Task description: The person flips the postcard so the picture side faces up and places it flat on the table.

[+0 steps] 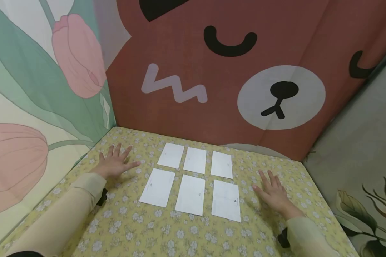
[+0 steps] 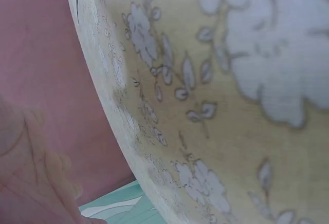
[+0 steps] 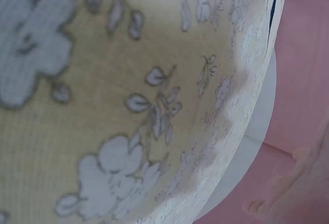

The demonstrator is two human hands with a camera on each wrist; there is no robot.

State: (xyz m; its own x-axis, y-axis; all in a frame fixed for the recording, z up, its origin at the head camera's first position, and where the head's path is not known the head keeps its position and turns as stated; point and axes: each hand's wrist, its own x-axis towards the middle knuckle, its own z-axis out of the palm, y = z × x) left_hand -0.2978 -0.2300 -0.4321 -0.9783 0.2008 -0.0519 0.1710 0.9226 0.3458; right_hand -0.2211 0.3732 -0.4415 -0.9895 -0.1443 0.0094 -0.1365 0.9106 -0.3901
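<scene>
White rectangular paper sheets lie flat in two rows of three on the flowered cloth. The back row holds a left sheet [image 1: 171,155], a middle sheet [image 1: 194,160] and a right sheet [image 1: 221,164]. In front of them are another left sheet [image 1: 157,187], middle sheet [image 1: 190,195] and right sheet [image 1: 226,200], with tiny dark marks on them. My left hand [image 1: 113,165] is left of the sheets, fingers spread, holding nothing. To their right, my right hand [image 1: 272,192] also has its fingers spread and holds nothing. Parts of both hands show at the wrist views' edges.
Yellow cloth with white flowers [image 1: 180,237] covers the table. Behind it stands a reddish-brown panel with a bear's face [image 1: 186,117]. A tulip-patterned panel [image 1: 16,96] rises at the left, and a grey panel with plant drawings [image 1: 357,153] at the right.
</scene>
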